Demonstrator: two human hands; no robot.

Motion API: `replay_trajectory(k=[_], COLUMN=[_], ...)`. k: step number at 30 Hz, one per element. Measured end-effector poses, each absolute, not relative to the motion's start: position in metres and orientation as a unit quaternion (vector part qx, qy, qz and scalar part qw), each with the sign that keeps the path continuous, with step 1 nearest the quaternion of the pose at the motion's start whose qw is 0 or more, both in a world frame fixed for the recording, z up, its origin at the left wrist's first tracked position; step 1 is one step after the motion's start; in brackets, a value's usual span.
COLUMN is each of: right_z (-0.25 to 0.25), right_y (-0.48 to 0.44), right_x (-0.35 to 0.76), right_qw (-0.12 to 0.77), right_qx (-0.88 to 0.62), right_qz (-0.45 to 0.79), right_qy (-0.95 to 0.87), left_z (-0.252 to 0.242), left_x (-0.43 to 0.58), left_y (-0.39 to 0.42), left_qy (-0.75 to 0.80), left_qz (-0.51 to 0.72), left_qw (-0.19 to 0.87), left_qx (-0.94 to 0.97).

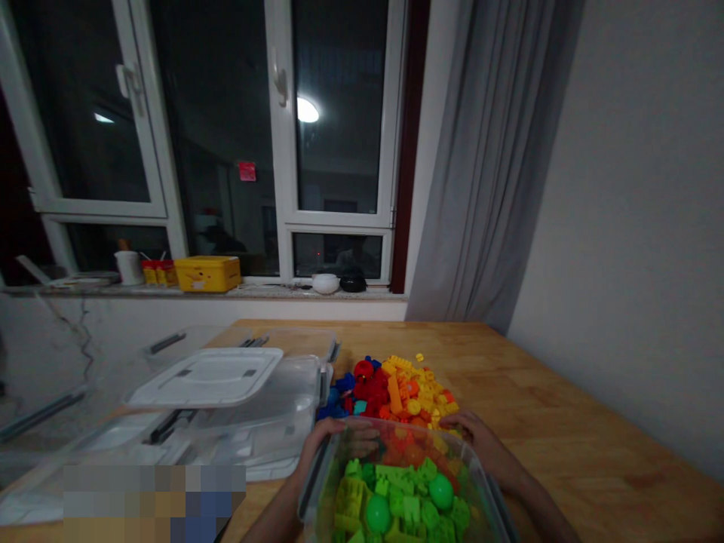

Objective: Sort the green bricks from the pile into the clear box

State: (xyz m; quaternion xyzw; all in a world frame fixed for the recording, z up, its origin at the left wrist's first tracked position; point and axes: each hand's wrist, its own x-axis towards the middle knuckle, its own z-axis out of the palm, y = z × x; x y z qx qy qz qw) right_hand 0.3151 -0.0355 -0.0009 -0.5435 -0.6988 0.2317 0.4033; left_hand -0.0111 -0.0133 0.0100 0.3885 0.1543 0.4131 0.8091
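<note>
A clear plastic bin (408, 434) with a dark latch along its left side fills the bottom centre of the frame, and the lower edge cuts it off. Inside, bright green building bricks (404, 490) lie heaped with two rounded green egg-shaped pieces (440, 492), and orange and red bricks (404, 449) show dimly behind them.

The left hand (339, 441) has a closed grip on the bin's upper left corner, fingers curled over the rim. The right hand (473, 441) grips the upper right corner the same way. Whether the bin rests on the counter or is held above it, I cannot tell.

Just beyond the bin, a loose pile of red, blue, orange and yellow bricks (385, 392) lies on the wooden counter (566, 400). To the left stand more clear plastic bins (265, 403), with a white lid (204, 375) lying on top of them. Along the upper left, a yellow tin (207, 273) sits on the windowsill (226, 291) below a dark window (339, 113), and a grey curtain (492, 166) hangs to the right.
</note>
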Motion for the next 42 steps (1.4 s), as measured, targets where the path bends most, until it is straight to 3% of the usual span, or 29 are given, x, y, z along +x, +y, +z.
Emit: replay_trajectory(k=[8,31,42], right_z=[-0.002,0.003,0.005], right_y=[-0.038,-0.038,-0.039], right_x=[0.318,0.311,0.311], right_qw=[0.359,0.409,0.382], right_qx=[-0.523,-0.521,-0.538], right_qz=[0.236,0.225,0.209], right_qy=[-0.736,-0.715,-0.722], left_z=[0.007,0.012,0.016], left_x=[-0.012,-0.009,-0.009], left_y=[-0.013,-0.013,-0.014], left_qy=[0.172,0.141,0.136], left_qz=[0.421,0.397,0.391], left_qw=[0.798,0.816,0.815], left_qx=[0.395,0.394,0.405])
